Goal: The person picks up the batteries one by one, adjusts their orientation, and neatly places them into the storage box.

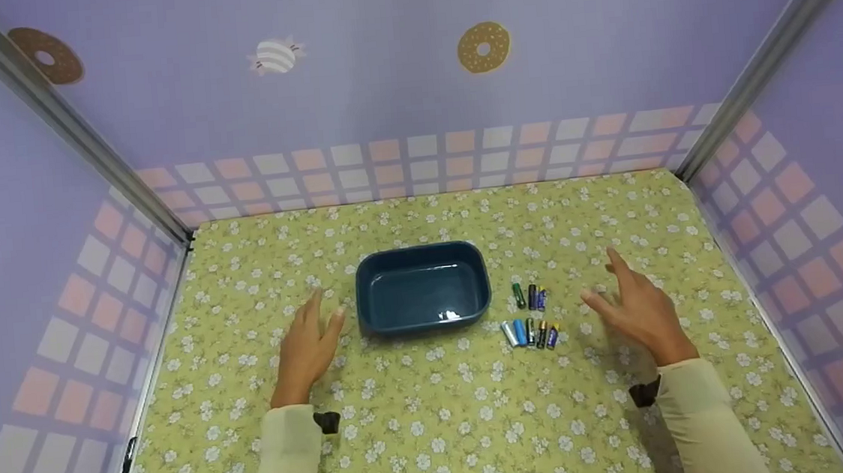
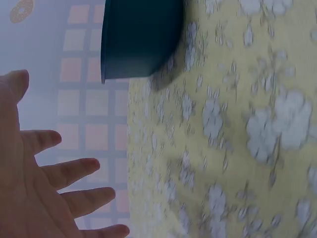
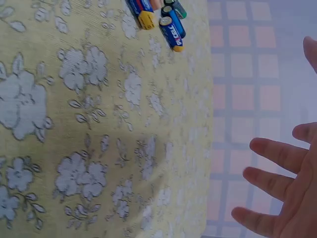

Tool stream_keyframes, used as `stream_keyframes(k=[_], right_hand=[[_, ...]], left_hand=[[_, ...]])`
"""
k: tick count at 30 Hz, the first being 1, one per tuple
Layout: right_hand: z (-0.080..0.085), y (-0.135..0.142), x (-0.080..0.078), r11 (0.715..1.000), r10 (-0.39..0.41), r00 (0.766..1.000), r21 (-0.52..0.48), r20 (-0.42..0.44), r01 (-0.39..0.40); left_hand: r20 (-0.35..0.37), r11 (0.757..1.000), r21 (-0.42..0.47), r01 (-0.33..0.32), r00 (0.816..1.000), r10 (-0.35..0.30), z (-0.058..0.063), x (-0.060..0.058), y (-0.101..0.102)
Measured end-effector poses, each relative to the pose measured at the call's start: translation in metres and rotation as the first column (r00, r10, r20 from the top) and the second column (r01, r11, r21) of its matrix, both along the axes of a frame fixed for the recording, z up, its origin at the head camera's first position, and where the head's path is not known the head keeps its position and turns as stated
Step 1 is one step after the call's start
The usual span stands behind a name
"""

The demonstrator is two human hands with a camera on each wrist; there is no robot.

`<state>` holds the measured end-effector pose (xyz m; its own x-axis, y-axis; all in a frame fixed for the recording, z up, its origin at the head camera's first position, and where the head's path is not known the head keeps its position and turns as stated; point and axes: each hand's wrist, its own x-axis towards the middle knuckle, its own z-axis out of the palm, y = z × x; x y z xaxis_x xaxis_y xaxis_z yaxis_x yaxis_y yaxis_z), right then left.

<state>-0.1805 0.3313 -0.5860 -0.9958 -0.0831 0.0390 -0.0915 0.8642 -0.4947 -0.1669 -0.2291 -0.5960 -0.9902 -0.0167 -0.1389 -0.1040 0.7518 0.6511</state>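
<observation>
A dark blue rectangular dish stands on the flowered cloth, between my two hands. My left hand is held to the left of it, fingers spread and holding nothing. Right of the dish lie several batteries in two rows: a green battery and two dark ones in the back row, a silver battery, a blue battery and others in the front row. My right hand hovers to the right of the batteries, thumb and fingers apart, touching none. In the right wrist view, a yellow-tipped battery shows at the top.
The yellow flowered tablecloth covers the surface. A purple back wall with pink and white squares rises behind it, and side walls close in left and right. Metal posts stand at the corners.
</observation>
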Motion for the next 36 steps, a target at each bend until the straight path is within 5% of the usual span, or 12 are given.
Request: stream_keyframes(k=[10, 20, 36], right_hand=[[-0.016, -0.011, 0.007, 0.998, 0.042, 0.999, -0.044, 0.018, -0.041], [-0.032, -0.023, 0.014, 0.989, 0.126, 0.991, -0.078, 0.046, -0.122], [-0.056, -0.032, 0.019, 0.967, 0.218, 0.969, -0.156, 0.116, -0.199]], left_hand=[[0.038, 0.98, 0.198, 0.009, 0.999, -0.017, -0.016, -0.005, 0.031], [-0.03, 0.99, 0.139, 0.018, 0.999, -0.014, -0.027, -0.007, 0.05], [0.002, 0.993, 0.118, 0.003, 1.0, -0.003, -0.036, -0.002, 0.056]])
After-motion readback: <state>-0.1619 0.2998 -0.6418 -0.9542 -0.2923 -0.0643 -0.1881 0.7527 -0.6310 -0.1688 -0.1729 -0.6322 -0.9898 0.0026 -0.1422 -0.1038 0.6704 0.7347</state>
